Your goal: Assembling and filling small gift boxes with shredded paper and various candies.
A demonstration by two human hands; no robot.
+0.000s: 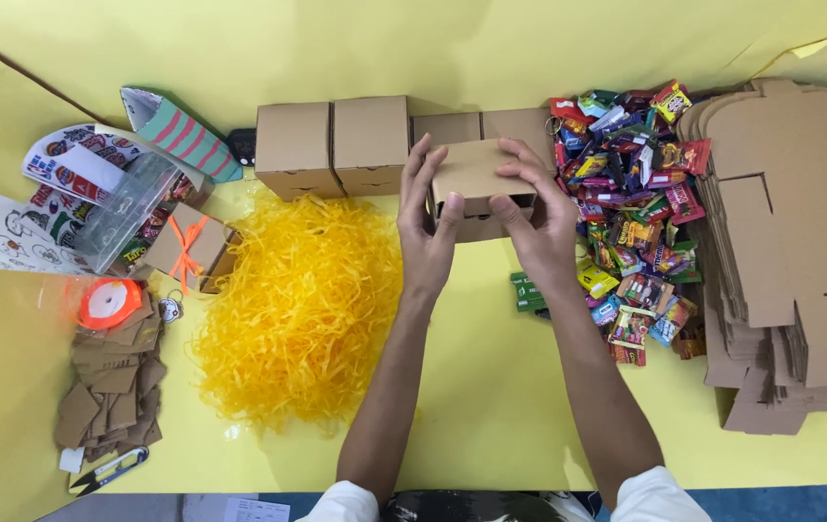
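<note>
- Yellow paper table cover (491,406): broad bare stretch in front of the forearms, the only real open room; near edge runs along the bottom of view, so anything slid back far enough could drop off.
- Stack of flat cardboard box blanks (781,251) at far right: layers fanned and uneven, lower corner close to the cover's right edge; a nudge from the right elbow could likely spill them.
- Heap of yellow shredded paper (302,309) just left of the left forearm: loose strands, easily dragged by a sweeping wrist.
- Pile of wrapped candies (631,203) just right of the right hand: touching or nearly touching the wrist; could scatter toward the blanks with a sideways move.
- Row of folded cardboard boxes (336,145) behind the hands: close enough to be bumped on a forward push.
- Small cardboard box (476,174): held up above the cover at centre, between both hands, lid flap seemingly not fully seated; uneven squeeze could crease it or pop the flap.
- Left hand (425,227): fingers curled narrow around the box's left end.
- Right hand (539,217): fingers wrapped over the top right edge, thumb below.
- Ribbon-tied box (191,251), orange ribbon spool (110,303) and scissors (109,471) far left: well apart, out of the way.
</note>
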